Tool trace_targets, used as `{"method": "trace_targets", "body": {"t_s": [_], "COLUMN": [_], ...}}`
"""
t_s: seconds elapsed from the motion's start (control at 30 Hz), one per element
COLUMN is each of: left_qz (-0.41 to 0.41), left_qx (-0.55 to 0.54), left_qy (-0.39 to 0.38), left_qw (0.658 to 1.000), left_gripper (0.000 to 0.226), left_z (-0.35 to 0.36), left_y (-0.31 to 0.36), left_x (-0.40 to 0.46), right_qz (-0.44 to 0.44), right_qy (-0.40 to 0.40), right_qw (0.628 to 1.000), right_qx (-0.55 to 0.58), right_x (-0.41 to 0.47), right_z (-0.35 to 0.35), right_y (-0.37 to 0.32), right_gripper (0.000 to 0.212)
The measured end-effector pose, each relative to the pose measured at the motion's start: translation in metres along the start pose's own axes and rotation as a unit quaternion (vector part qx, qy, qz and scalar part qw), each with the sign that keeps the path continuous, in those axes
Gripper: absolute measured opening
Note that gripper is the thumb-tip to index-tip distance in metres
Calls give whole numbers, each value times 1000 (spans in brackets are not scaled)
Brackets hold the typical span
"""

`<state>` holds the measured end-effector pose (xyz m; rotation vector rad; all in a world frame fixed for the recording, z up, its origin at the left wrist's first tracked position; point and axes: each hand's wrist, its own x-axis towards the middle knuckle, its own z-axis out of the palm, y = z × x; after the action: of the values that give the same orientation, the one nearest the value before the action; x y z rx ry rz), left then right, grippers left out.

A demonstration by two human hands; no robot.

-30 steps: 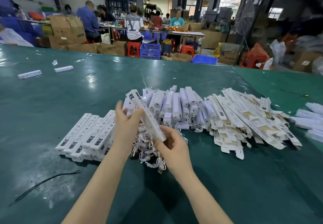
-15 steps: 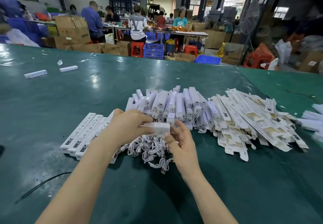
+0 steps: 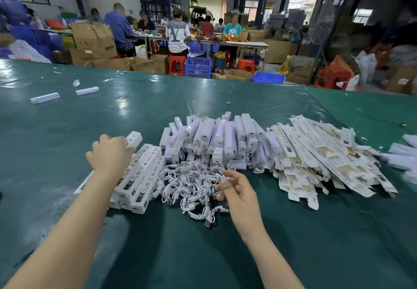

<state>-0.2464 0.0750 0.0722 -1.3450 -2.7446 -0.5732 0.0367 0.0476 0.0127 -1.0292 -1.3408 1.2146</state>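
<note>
The left hand (image 3: 110, 155) grips a white box (image 3: 133, 139) by its near part, the far end jutting past the fingers above the packed boxes (image 3: 140, 176). The right hand (image 3: 239, 195) hovers loosely open, holding nothing, at the cable pile (image 3: 189, 185).

On the table (image 3: 67, 131) packed boxes (image 3: 140, 176) lie left, cables (image 3: 189, 185) centre, stacked units (image 3: 225, 137) behind them, flat cartons (image 3: 316, 153) right.

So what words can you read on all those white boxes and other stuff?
"CE FC RoHS": on the tops of the packed white boxes stacked beside the left hand.
"LV", or letters like it: large, on the back of a seated person's T-shirt.
White box held in the left hand: small marks on its end, blurred.
Flat cartons: lots of print, too small to read.
Cardboard box at the back: label blurred.
</note>
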Motion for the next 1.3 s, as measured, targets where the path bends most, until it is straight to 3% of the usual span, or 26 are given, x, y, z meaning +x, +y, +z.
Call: {"method": "trace_targets", "body": {"t_s": [0.13,0.33,0.47,0.77,0.83,0.93,1.03,1.17,1.3], "left_qz": [35,4,52,23,49,117,189,300,374], "left_qx": [26,6,38,55,39,-46,-172,-270,-295], "left_qy": [-19,-45,-125,-106,-97,-14,56,25,10], "left_qw": [999,999,990,993,993,992,965,915,879], "left_gripper": [27,40,75,68,71,64,51,39,33], "left_z": [10,19,28,27,27,27,26,33,43], "left_y": [3,5,8,2,8,31,63,105,132], "left_x": [-1,-6,-15,-17,-21,-38,-64,-101,-132], "right_qz": [-1,12,9,-22,-25,-28,-35,-21,13], "right_qy": [-7,9,16,8,21,50,103,180,241], "right_qw": [1000,1000,999,994,992,991,986,971,935], "right_qx": [-27,-20,-27,-111,-120,-124,-127,-157,-258], "right_x": [1,1,1,-1,1,4,6,17,33], "right_z": [0,-3,-4,-5,-7,-12,-16,-27,-50], "right_y": [0,1,0,1,2,3,3,0,-6], "right_gripper": [23,25,27,32,30,28,30,24,22]}}
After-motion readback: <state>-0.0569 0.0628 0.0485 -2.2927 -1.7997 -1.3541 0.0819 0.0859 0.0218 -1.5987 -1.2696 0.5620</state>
